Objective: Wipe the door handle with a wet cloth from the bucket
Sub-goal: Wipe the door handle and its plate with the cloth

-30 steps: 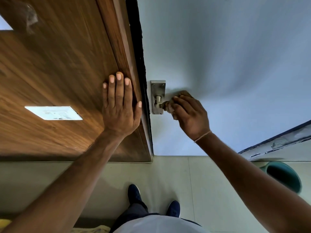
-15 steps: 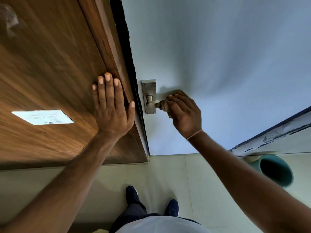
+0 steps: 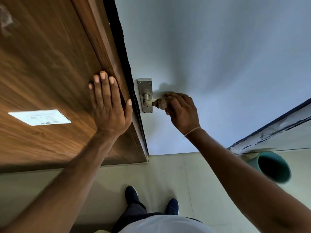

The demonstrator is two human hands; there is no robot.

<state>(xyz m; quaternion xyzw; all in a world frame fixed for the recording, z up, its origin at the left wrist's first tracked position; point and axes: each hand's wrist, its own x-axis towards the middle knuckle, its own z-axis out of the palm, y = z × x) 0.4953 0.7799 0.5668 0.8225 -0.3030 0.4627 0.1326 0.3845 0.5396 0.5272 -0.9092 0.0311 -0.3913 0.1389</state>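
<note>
**A:** From the head camera, what's different from a second ago?

**B:** The right hand has slid outward along the brushed-metal lever door handle. A second ago its fingers covered the lever nearly up to the rectangular steel backplate; now the round neck and the inner stretch of the lever are bare, and the bunched brownish wet cloth sits further out on the lever.

**A:** And the fingers?

**B:** The right hand's are curled tight around the cloth, pinching it onto the lever. The left hand is spread flat, gripping nothing, palm pressed on the brown wood-grain panel just beside the white door. It has kept that spot on the panel.

**A:** What does that mean for the job?

**B:** I'd judge it a wiping stroke in progress, from the backplate end toward the lever's tip. The neck and backplate may yet need a pass.

**A:** The bucket?

**B:** The teal plastic bucket stands on the pale tiled floor at lower right, well apart from the handle; its contents can't be made out.
</note>
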